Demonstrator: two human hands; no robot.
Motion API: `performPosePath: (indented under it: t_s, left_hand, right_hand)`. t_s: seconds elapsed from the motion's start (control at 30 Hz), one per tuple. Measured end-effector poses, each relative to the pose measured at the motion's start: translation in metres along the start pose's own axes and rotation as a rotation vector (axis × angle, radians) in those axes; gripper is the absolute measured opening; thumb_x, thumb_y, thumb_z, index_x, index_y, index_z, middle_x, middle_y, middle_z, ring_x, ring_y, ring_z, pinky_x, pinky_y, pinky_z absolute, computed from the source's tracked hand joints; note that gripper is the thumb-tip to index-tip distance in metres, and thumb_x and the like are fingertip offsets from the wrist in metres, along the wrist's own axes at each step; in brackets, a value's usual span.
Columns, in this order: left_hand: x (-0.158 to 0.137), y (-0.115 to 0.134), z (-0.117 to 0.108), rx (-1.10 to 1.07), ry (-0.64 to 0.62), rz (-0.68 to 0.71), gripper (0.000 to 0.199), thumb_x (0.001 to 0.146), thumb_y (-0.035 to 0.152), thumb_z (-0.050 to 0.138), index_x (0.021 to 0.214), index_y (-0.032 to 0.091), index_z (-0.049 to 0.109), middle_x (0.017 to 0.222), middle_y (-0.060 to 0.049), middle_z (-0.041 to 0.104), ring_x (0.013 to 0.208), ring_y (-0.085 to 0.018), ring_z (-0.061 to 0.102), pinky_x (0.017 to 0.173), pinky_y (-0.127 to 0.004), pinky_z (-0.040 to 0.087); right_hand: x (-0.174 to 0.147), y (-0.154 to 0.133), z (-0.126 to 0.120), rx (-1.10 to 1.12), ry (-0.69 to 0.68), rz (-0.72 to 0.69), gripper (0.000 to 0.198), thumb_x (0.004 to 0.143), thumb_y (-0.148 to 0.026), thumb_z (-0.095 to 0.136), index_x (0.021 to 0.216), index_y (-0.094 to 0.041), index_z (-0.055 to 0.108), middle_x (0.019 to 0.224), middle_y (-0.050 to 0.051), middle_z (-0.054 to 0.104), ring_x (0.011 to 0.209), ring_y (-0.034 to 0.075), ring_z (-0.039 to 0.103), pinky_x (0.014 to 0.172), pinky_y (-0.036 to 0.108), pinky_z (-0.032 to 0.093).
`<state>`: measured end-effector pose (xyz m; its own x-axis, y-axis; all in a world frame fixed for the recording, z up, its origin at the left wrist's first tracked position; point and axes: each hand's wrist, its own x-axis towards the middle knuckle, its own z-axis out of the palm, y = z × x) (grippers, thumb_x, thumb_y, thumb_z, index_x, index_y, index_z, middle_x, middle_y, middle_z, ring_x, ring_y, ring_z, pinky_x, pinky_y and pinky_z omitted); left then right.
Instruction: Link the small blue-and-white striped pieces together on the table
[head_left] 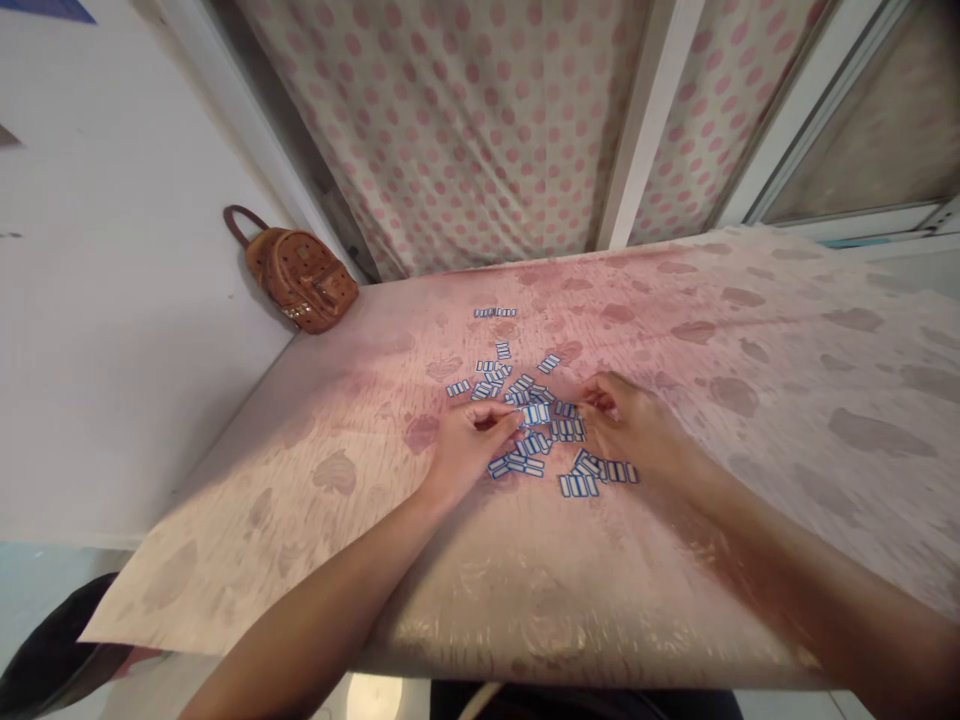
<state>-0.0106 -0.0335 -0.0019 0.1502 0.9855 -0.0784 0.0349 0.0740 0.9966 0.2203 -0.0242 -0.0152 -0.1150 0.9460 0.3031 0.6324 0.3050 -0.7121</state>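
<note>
My left hand [480, 435] pinches a small blue-and-white striped piece [535, 414] between thumb and fingers, just above a loose pile. Close by on the right, my right hand [626, 415] has its fingers curled together. What lies between those fingertips, if anything, is too small to make out. Another striped piece [568, 410] is right beside its fingertips. Below and around both hands, several similar flat pieces [577, 486] lie scattered and overlapping on the table. A short row of them [495, 313] sits apart, farther back.
A patterned cloth with a shiny clear cover spreads over the table [337, 560]. At the back left corner a brown mini backpack [304, 280] leans by the white wall [112, 300]. A polka-dot curtain [465, 130] hangs behind the far edge.
</note>
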Motion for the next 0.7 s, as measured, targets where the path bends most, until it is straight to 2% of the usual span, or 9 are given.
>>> performPosePath:
  t_s: [0.07,0.2,0.43,0.7]
  left_hand:
    - [0.002,0.0,-0.003,0.028,0.033,0.047,0.022,0.079,0.036,0.078,0.086,0.016,0.08,0.08,-0.005,0.076,0.068,-0.015,0.069,0.064,-0.025,0.056]
    - [0.005,-0.001,-0.007,0.073,0.054,0.109,0.02,0.08,0.035,0.077,0.087,0.016,0.08,0.084,-0.006,0.078,0.072,-0.017,0.071,0.069,-0.026,0.056]
    - [0.008,-0.005,-0.008,0.081,0.04,0.102,0.02,0.08,0.036,0.076,0.085,0.016,0.079,0.078,-0.005,0.076,0.069,-0.017,0.07,0.066,-0.026,0.055]
    - [0.006,-0.005,-0.006,0.071,0.012,0.067,0.02,0.08,0.036,0.077,0.084,0.016,0.079,0.076,-0.004,0.076,0.067,-0.016,0.069,0.065,-0.025,0.055]
  right_hand:
    - [0.002,0.01,0.001,-0.101,0.003,0.026,0.006,0.081,-0.023,0.062,0.086,-0.022,0.06,0.09,0.007,0.065,0.077,0.023,0.064,0.069,0.034,0.052]
    - [0.003,0.015,0.002,-0.204,-0.111,0.017,0.015,0.078,-0.024,0.072,0.091,-0.022,0.065,0.096,0.009,0.064,0.083,0.027,0.066,0.073,0.038,0.054]
    - [0.002,0.006,0.002,-0.188,-0.195,-0.022,0.008,0.08,-0.02,0.067,0.081,-0.021,0.059,0.089,0.005,0.062,0.079,0.023,0.063,0.071,0.036,0.05]
    - [0.0,0.003,0.0,-0.119,-0.225,-0.038,0.008,0.082,-0.017,0.058,0.084,-0.022,0.052,0.077,0.001,0.064,0.068,0.019,0.06,0.062,0.028,0.042]
